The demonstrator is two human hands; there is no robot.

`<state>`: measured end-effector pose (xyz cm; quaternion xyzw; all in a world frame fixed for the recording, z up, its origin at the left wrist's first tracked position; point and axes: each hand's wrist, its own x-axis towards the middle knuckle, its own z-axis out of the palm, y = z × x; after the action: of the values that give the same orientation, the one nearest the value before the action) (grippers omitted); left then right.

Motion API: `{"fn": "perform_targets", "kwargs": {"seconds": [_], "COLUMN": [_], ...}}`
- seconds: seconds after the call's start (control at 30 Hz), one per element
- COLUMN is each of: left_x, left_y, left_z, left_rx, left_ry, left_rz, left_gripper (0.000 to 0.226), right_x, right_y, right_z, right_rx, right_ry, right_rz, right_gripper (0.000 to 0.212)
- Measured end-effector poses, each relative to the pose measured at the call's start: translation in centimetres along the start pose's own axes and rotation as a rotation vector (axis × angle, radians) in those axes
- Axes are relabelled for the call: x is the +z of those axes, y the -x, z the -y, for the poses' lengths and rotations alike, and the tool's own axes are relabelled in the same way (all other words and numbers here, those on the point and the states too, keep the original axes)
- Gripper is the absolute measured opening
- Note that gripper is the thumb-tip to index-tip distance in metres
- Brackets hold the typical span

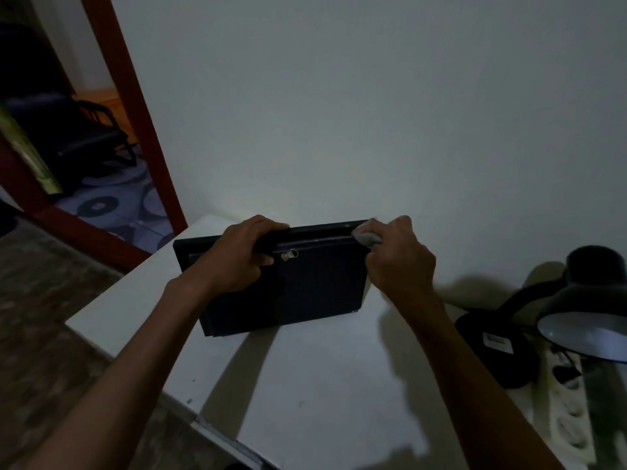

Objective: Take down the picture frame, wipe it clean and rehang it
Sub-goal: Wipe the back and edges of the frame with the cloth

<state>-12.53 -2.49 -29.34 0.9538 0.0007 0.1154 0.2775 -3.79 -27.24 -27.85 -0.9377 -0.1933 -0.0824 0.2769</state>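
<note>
The picture frame shows only its dark back, so whatever picture is in it faces away and can't be seen. The left hand wraps over the top edge, so its fingers are mostly hidden behind the frame. The right hand bunches a grey cloth, and just a scrap of it pokes out, so no telling how big it is. The lamp gets chopped off by the right edge. The sticker on its base is too blurry to read. The power strip runs out the bottom. The counter is cut off at the bottom too. The room through the doorway is too dark to make out much.
</note>
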Motion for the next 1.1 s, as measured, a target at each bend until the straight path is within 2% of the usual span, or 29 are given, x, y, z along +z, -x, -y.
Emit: {"fn": "perform_targets", "kwargs": {"seconds": [0.1, 0.23, 0.37, 0.47, 0.63, 0.8, 0.93, 1.03, 1.1], "left_x": [0.1, 0.4, 2.2, 3.8, 4.6, 4.9, 4.9, 4.8, 4.7], "left_y": [-0.1, -0.3, -1.5, -2.6, -3.2, -3.5, -3.4, -3.5, -3.5], "left_z": [0.0, -0.8, -3.8, -5.7, -5.8, -5.7, -5.8, -5.9, -6.1], "left_rx": [-0.005, 0.038, 0.054, 0.033, 0.034, -0.004, -0.020, -0.034, -0.044], "left_ry": [-0.048, -0.173, -0.215, -0.190, -0.185, -0.149, -0.125, -0.118, -0.120], "left_rz": [0.036, 0.125, 0.009, -0.072, -0.153, -0.182, -0.188, -0.183, -0.173], "left_gripper": [0.072, 0.078, 0.080, 0.074, 0.062, 0.063, 0.063, 0.061, 0.061], "right_x": [0.8, 2.2, 2.1, 1.7, 2.6, 1.5, 0.9, 0.8, 0.5], "right_y": [0.8, 1.5, 1.2, 0.9, 1.2, 0.1, -0.8, -1.0, -1.2], "right_z": [-0.1, 0.3, 0.6, 1.3, 3.4, 1.0, -1.2, -2.5, -3.9], "right_rx": [-0.037, -0.021, 0.026, 0.024, -0.014, 0.023, 0.111, 0.116, 0.129], "right_ry": [-0.090, -0.110, -0.038, 0.004, 0.024, 0.062, -0.070, -0.036, -0.089], "right_rz": [-0.084, -0.052, -0.013, 0.017, -0.041, -0.038, -0.087, -0.089, -0.110], "right_gripper": [0.045, 0.054, 0.047, 0.040, 0.030, 0.030, 0.040, 0.034, 0.039]}}
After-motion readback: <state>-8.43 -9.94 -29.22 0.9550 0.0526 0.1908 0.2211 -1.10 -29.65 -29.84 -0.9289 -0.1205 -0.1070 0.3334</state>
